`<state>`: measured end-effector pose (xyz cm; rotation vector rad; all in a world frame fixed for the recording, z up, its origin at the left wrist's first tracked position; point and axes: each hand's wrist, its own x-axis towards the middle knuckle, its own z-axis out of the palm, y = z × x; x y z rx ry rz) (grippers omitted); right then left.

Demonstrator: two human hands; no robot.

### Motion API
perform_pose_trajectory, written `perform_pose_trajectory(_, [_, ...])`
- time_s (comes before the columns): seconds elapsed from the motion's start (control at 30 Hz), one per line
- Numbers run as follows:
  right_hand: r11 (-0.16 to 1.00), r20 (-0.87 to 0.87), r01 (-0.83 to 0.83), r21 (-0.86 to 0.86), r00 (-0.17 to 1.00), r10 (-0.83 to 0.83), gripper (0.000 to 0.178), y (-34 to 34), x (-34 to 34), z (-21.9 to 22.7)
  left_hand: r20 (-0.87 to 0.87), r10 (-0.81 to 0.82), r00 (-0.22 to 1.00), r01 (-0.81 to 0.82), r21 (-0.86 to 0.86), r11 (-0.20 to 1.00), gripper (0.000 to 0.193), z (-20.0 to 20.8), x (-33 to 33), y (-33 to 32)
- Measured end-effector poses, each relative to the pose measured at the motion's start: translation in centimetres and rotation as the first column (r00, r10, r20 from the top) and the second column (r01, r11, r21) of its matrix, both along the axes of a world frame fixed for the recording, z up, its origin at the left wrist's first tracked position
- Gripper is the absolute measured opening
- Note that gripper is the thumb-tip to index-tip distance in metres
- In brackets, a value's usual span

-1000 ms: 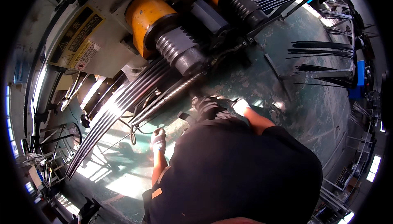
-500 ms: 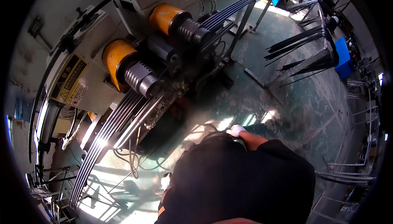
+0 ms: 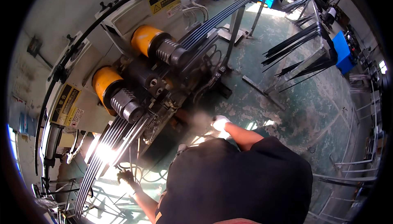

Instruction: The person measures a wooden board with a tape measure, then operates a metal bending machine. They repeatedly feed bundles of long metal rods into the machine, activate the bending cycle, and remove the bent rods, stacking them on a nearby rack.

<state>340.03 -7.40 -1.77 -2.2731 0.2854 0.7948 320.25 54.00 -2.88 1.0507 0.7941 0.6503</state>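
Note:
My left hand, in a glove that looks dark in shadow, reaches out beside the lower run of parallel metal rods. Its fingers look apart, with nothing visible in them. My right hand, in a white glove, is held over the floor in front of the machine; glare and the hand's angle hide its fingers. Ahead on the left, the machine has two orange cylinders with ridged dark steel ends. The rods pass beneath these ends. Loose hoses hang below, near my left hand.
A rack holding dark strips stands on the green floor to the right, with a blue bin behind it. Metal legs support the far rods. Metal frames line the right side.
My left hand has moved out left toward the rods, and its forearm now shows. My right hand has shifted left and slightly forward. The view has moved, with my torso lower in it.

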Motion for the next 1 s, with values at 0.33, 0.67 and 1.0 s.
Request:
perform_pose_trajectory(0.33, [0.955, 0.381, 0.093, 0.282, 0.902, -0.201, 0.047, 5.2, 5.9, 11.7, 0.424, 0.177, 0.888, -0.21, 0.033, 0.977, 0.052, 33.4, 5.3, 2.2])
perform_pose_trajectory(0.67, [0.574, 0.367, 0.021, 0.819, 0.75, -0.55, 0.055, 12.5, 10.9, 19.4, 0.258, 0.075, 0.963, -0.19, 0.457, 0.869, 0.051, 46.1, 14.5, -1.6])
perform_pose_trajectory(1.0, [0.44, 0.21, 0.168, 0.882, 0.696, -0.687, 0.056, 18.7, 17.7, 19.8, -0.055, 0.125, 0.991, 0.041, 0.992, 0.117, 0.039, 52.4, 23.0, -7.6])
